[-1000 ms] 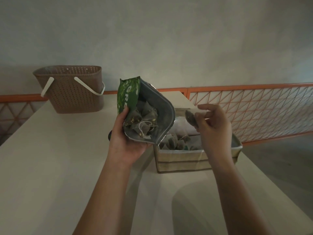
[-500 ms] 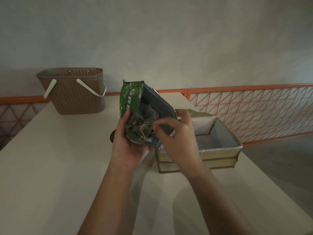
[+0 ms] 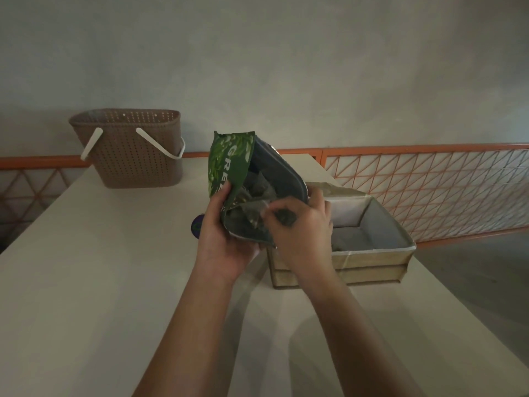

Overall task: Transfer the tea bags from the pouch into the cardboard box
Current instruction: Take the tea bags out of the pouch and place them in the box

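A green pouch (image 3: 229,164) with a silver lining is tilted open towards me, and my left hand (image 3: 220,233) grips its lower left side. Several pyramid tea bags (image 3: 257,193) lie inside it. My right hand (image 3: 300,227) is at the pouch mouth, and its fingertips pinch a dark tea bag (image 3: 283,217). The open cardboard box (image 3: 372,265) stands on the table just right of the pouch; my right hand hides most of its left part and contents.
A brown perforated basket (image 3: 131,150) with white handles stands at the table's (image 3: 86,267) far left. An orange mesh railing (image 3: 429,190) runs behind and to the right. A dark round object (image 3: 197,227) lies behind my left hand.
My right hand left the box, where it held a tea bag a second ago, moved left into the pouch mouth and now pinches another tea bag. The left hand keeps the pouch in place.
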Demonstrator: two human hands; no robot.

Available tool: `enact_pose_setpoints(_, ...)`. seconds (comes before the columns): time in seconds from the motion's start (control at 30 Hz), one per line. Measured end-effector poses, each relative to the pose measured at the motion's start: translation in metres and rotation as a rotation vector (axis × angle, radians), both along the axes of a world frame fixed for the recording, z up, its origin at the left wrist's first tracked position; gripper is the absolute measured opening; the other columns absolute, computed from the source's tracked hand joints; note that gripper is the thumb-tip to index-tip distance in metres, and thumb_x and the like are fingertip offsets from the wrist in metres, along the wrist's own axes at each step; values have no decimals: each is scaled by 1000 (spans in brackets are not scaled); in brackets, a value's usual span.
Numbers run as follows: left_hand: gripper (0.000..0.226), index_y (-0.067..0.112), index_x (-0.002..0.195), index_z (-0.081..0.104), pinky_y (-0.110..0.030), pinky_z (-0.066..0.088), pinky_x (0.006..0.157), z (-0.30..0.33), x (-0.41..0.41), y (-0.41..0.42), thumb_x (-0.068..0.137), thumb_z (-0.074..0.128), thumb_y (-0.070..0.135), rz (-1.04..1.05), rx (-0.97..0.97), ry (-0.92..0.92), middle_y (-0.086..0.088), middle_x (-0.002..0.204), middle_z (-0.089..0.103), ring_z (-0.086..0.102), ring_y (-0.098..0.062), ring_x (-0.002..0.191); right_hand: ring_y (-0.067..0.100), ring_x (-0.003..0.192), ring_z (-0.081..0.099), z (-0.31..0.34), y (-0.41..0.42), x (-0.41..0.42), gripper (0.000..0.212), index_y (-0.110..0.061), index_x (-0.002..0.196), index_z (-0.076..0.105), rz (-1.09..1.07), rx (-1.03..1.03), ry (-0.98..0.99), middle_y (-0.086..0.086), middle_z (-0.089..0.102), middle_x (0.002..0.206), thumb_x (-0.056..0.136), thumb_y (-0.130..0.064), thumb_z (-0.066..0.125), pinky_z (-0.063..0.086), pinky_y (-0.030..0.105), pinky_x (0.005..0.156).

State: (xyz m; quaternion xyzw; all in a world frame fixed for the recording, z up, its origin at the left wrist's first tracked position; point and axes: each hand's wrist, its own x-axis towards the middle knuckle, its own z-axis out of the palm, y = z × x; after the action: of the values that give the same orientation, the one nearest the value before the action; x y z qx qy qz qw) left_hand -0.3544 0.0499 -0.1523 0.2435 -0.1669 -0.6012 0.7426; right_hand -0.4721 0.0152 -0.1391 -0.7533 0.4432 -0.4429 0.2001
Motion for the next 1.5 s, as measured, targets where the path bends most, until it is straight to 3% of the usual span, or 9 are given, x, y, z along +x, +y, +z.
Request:
enact_pose_setpoints(0.1,59,18,140,62,-48,45,109,-2,0,0,95,55,55,5,-3,-8,-13,142,63,59,-33,132,21,123,43,11,-1,-13,10,-37,79,67,102,112,-274,-3,49,120,86,-32,71,43,47,103)
enact_pose_setpoints(0.23,60,19,143,60,-51,41,114,-2,1,0,94,55,54,-5,-24,-4,-13,141,64,57,-34,134,14,123,46,16,-5,-26,9,-28,87,72,137,242,-342,-5,52,123,91,-30,65,40,39,107)
enact_pose_setpoints(0.33,60,20,143,60,-49,40,116,-2,0,0,94,57,53,-21,-34,10,-11,145,61,54,-33,137,5,109,51,19,-6,-36,19,-21,92,69,146,267,-386,-3,54,119,98,-30,53,42,16,92)
enact_pose_setpoints(0.47,57,23,141,61,-48,48,104,-2,0,0,93,58,53,-24,-48,42,-9,142,63,57,-33,133,18,95,62,25,-5,-47,23,-22,94,57,118,227,-564,6,59,107,102,-36,41,54,29,81)
enact_pose_setpoints(0.67,56,22,137,65,-52,37,117,-3,0,-2,89,63,50,-31,-59,57,-9,141,64,57,-33,134,22,77,73,25,-13,-60,14,-5,100,52,210,359,-747,16,65,103,97,-18,56,60,29,66)
enact_pose_setpoints(0.87,57,17,136,65,-49,44,111,-4,2,-2,90,61,52,-61,-60,70,-13,143,62,56,-34,135,17,91,71,13,-21,-73,21,-16,110,67,235,336,-572,2,71,102,93,-6,61,57,25,73)
enact_pose_setpoints(1.1,61,16,139,62,-48,52,99,-5,2,-2,89,64,52,-81,-61,85,-13,145,60,59,-35,129,10,91,61,-1,-34,-72,49,-28,122,55,127,207,-204,0,55,117,87,5,63,51,9,66)
enact_pose_setpoints(1.4,60,16,135,66,-47,52,100,-6,4,-3,88,64,53,-81,-36,69,-12,140,64,62,-33,122,5,113,47,-3,-12,-52,19,-27,99,60,109,3,-260,-13,47,114,88,-11,64,37,8,86)
enact_pose_setpoints(1.5,60,17,137,64,-43,52,97,-6,5,-4,92,58,56,-41,-9,15,-10,137,65,64,-30,118,9,117,41,-4,-2,-39,12,-29,96,69,133,-73,-172,-9,47,117,84,-32,69,41,24,95)
